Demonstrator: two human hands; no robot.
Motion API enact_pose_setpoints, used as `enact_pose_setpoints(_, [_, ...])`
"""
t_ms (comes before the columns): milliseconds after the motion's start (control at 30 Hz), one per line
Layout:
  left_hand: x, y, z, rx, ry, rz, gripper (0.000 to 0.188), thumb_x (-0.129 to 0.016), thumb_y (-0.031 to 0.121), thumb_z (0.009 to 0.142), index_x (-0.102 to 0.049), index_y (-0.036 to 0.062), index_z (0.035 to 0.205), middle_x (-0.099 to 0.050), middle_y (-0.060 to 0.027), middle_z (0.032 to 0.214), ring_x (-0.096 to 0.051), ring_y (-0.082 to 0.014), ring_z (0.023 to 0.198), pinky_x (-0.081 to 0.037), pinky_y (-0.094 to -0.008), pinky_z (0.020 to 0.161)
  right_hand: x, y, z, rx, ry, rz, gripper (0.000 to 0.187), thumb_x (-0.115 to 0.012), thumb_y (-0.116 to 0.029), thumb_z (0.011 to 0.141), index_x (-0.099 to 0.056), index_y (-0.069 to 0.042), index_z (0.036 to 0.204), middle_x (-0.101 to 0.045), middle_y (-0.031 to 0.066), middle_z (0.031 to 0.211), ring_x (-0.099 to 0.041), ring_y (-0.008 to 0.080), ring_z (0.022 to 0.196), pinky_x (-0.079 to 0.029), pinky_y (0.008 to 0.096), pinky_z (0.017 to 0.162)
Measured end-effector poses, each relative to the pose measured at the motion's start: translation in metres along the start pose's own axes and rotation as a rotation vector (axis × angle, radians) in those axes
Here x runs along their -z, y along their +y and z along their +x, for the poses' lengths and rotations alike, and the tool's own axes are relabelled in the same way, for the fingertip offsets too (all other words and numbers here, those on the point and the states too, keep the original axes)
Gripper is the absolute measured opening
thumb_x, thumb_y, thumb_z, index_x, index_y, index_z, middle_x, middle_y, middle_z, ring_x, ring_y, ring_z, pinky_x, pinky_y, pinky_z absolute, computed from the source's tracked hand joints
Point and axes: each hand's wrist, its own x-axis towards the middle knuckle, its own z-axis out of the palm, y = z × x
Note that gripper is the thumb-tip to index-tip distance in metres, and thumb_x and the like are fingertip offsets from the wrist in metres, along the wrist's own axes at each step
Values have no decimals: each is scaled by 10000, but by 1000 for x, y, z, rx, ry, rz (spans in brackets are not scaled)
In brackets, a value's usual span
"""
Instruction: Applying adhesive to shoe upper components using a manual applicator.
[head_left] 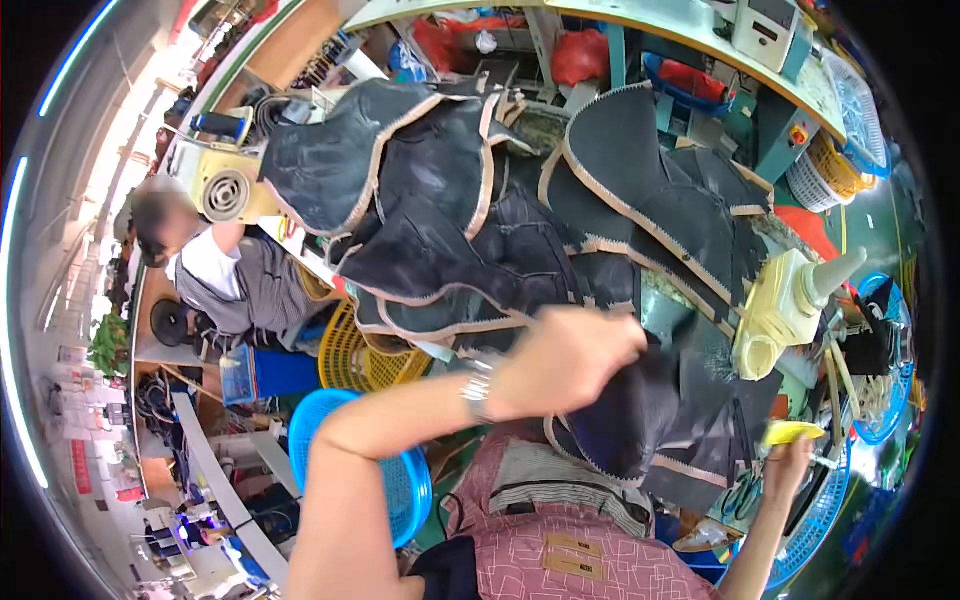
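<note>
My left hand (pixel 565 362) is closed in a fist over the work surface, its far fingers partly hidden. Just beneath it, and apparently in its grip, is a dark curved shoe-upper piece (pixel 622 420) with a pale zigzag edge, close to my apron (pixel 570 520). At the right, low in view, my right hand (pixel 787 468) closes on a small flat yellow object (pixel 793 432) whose exact kind I cannot make out. Several black shoe-upper pieces (pixel 430 250) with beige edges lie overlapped ahead of my left hand. More of them (pixel 660 200) spread to the right.
A cream plastic container with a grey nozzle (pixel 790 310) stands on the right. Blue basket (pixel 410 490) and yellow basket (pixel 345 350) stand to the left. Another person (pixel 240 270) sits at the left near a cream sewing machine (pixel 228 185). White and blue baskets (pixel 855 110) are at the far right.
</note>
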Motion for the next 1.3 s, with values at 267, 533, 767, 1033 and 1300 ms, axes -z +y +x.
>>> enact_pose_setpoints(267, [330,-85,53,430,457,273,269,-577,153,919,-620,20,1148,-636,8,1005,-558,-60,905,-428,-205,815,-14,24,15,-50,9,-46,190,-526,-130,951,-540,-45,1121,-661,58,950,-613,84,660,-528,215,581])
enact_pose_setpoints(533, [388,-263,17,913,211,1118,305,-499,204,877,-641,139,1139,-639,-109,1146,-603,-265,1059,-436,-411,918,-45,47,14,-145,96,-87,140,-525,-149,955,-543,-77,1073,-655,37,894,-619,94,630,-531,212,543])
enact_pose_setpoints(767, [232,-151,45,-29,623,1139,453,-612,145,842,-481,7,1253,-536,-173,1214,-481,-346,1142,-366,-431,977,-34,35,5,-75,273,-71,257,-540,-151,948,-510,-39,1176,-616,86,1102,-627,167,908,-527,288,748])
enact_pose_setpoints(1033, [-172,-3,-47,-411,-660,-128,625,-728,317,697,-533,133,1261,-466,-166,1330,-425,-339,1237,-330,-483,1028,-41,-12,37,143,268,-786,211,-582,-170,919,-623,14,1014,-676,104,756,-653,149,665,-517,256,622])
enact_pose_setpoints(1300, [-227,-8,-72,-248,-710,-71,650,-704,436,692,-552,99,1226,-447,-155,1346,-357,-343,1287,-232,-564,1050,-21,30,90,244,195,-879,194,-600,-152,907,-637,35,946,-686,89,807,-639,125,615,-505,225,587])
